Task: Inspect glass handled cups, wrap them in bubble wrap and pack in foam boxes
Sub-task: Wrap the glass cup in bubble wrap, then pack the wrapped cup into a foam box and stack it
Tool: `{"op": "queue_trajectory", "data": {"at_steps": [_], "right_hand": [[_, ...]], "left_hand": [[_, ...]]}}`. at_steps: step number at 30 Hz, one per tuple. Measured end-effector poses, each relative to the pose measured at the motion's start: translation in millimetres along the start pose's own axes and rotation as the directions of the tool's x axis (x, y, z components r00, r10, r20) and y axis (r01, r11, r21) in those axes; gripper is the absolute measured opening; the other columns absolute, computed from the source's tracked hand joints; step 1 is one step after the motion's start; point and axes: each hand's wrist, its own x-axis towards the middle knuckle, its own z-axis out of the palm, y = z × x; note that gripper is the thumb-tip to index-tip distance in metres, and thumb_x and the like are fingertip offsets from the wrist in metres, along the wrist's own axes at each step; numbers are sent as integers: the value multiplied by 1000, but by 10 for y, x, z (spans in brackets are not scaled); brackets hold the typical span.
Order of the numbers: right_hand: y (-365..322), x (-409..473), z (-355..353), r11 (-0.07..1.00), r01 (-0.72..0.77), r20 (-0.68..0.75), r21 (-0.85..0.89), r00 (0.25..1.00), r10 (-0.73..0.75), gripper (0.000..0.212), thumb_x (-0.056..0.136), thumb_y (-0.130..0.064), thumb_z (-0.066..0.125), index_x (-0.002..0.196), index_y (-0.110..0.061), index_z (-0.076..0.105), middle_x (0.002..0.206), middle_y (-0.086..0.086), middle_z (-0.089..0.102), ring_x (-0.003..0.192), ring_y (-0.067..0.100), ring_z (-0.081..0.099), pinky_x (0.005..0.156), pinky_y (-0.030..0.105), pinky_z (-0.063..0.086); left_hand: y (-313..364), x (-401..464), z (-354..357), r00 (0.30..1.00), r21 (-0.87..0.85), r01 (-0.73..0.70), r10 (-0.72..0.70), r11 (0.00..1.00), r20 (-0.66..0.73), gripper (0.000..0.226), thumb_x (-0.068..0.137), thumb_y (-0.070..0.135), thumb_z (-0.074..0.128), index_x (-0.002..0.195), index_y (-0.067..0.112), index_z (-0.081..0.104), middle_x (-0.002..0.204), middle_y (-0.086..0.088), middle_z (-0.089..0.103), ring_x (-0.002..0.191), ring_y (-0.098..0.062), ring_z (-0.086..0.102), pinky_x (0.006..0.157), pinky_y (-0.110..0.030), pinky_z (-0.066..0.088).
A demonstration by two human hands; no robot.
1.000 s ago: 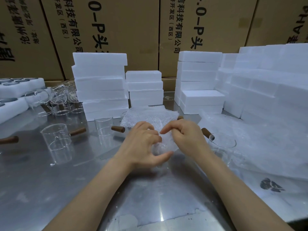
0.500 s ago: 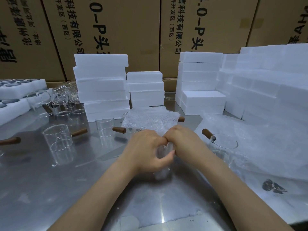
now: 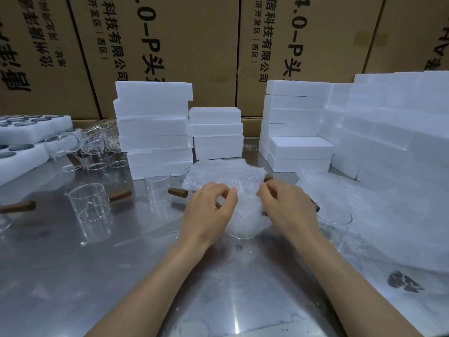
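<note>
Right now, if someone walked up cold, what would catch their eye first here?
Two bare hands, left and right, pinching a crinkly white bubble wrap sheet around a clear glass cup at the middle of the shiny metal table. Behind them stand stacks of white foam boxes, and unwrapped clear glass cups with brown wooden handles sit to the left.

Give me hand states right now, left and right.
Left hand: fingers curled, pinching the bubble wrap around the cup.
Right hand: fingers curled, gripping the same bubble wrap from the other side.

hands point(image 3: 245, 210): 2 | cardboard cartons point(image 3: 170, 45): several | foam boxes point(image 3: 154, 128): many, stacked | glass cups point(image 3: 88, 205): several, exact count unclear
</note>
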Motion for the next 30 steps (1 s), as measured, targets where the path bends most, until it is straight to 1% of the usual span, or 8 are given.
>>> {"op": "queue_trajectory", "data": {"at_steps": [7, 11, 14, 17, 19, 21, 25, 30], "right_hand": [[28, 2, 47, 996, -23, 52, -84, 998, 27, 40, 90, -36, 39, 55, -17, 40, 56, 1, 55, 57, 20, 53, 47, 27, 30], [20, 11, 4, 995, -66, 95, -73, 993, 73, 37, 89, -36, 42, 58, -17, 49, 51, -4, 52, 54, 16, 53, 47, 25, 33], [-71, 159, -105, 995, -86, 40, 53, 996, 84, 28, 90, -36, 44, 73, -23, 62, 61, -10, 60, 64, 12, 57, 55, 27, 41], [-204, 586, -209, 906, -136, 85, 401, 990, 110, 22, 91, -32, 45, 82, -29, 64, 74, -13, 66, 75, 7, 62, 63, 27, 48], [-249, 1007, -168, 805, -228, 162, 547, 973, 166, 18, 92, -29, 45, 88, -27, 63, 80, -11, 68, 81, 10, 62, 64, 26, 48], [-243, 1442, -31, 736, -360, 255, 574, 932, 257, 16, 92, -26, 46, 94, -22, 61, 92, -5, 68, 93, 15, 61, 72, 29, 47], [-149, 2037, 359, 681, -506, 344, 529, 862, 373, 23, 92, -18, 41, 104, -8, 58, 124, 13, 59, 117, 29, 52, 102, 42, 39], [13, 2391, 673, 667, -574, 371, 474, 818, 440, 13, 93, -17, 39, 101, -10, 47, 96, 4, 47, 73, 16, 43, 60, 26, 30]], "left_hand": [[86, -2, -28, 1000, -94, 17, -19, 995, -18, 46, 88, 50, 39, 55, 28, 62, 61, 17, 60, 62, -6, 56, 65, -27, 43], [162, 40, -109, 998, -107, 57, -56, 993, 12, 51, 87, 56, 36, 54, 28, 62, 61, 19, 65, 52, -2, 55, 61, -28, 45], [235, 310, -268, 995, -131, 31, -42, 991, -86, 42, 87, 52, 40, 64, 27, 65, 63, 15, 66, 60, -3, 60, 62, -29, 49], [250, 814, -364, 987, -193, 77, -103, 978, -125, 17, 91, 36, 51, 86, 29, 66, 87, 18, 68, 84, -6, 62, 70, -20, 45], [182, 1179, -299, 980, -157, 188, -195, 970, -31, 26, 94, 30, 51, 118, 24, 60, 119, 10, 61, 106, -12, 57, 81, -23, 42], [86, 1498, -133, 948, -94, 313, -305, 945, 95, 47, 95, 29, 50, 139, 17, 42, 140, 1, 47, 122, -20, 48, 88, -30, 40], [-132, 1939, 217, 875, -107, 480, -467, 870, 127, 58, 94, 22, 51, 144, 5, 27, 144, -10, 37, 119, -26, 44, 79, -27, 33], [-414, 2273, 481, 837, -97, 547, -544, 832, 57, 72, 93, 21, 52, 148, 3, 11, 154, -10, 14, 139, -30, 27, 103, -34, 31]]}}
